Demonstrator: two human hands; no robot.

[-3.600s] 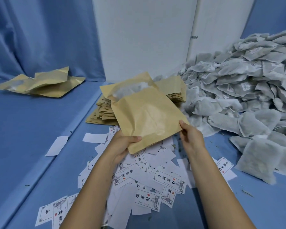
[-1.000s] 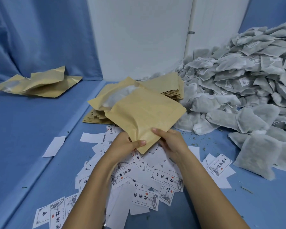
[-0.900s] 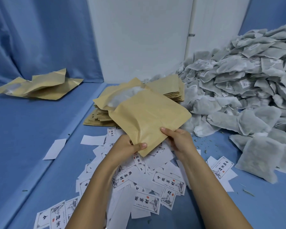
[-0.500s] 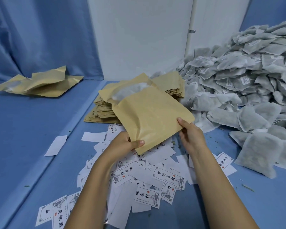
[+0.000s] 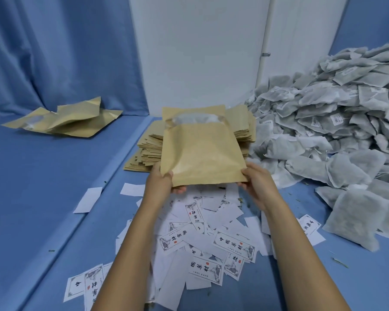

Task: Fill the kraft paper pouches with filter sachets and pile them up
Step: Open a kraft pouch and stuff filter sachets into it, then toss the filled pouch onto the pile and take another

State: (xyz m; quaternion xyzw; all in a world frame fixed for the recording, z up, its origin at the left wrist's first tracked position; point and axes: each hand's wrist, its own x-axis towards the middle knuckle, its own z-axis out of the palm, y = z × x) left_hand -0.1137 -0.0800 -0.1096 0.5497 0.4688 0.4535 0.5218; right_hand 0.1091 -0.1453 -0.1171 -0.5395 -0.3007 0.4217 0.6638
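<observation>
held pouch: kraft pouch [image 5: 200, 153], mouth away from the person, white sachet showing at its window, raised over the printed labels [image 5: 211, 239].
left hand [image 5: 162, 182]: grips the near left corner, thumb on top, fingers curled beneath.
right hand [image 5: 255, 182]: pinches the near right corner.
empty stack [image 5: 146, 149]: directly behind the held pouch.
sachet heap [image 5: 335, 122]: right side.
filled pile [image 5: 63, 122]: far left.

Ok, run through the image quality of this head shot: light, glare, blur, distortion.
Head view: light is soft and even, with no hard shadows; a faint sheen sits on the lower face of the held kraft pouch; wide-angle bending makes the white pipe lean and stretches the sachet heap at the right edge; print on the central labels is legible, the far sachets look soft.
</observation>
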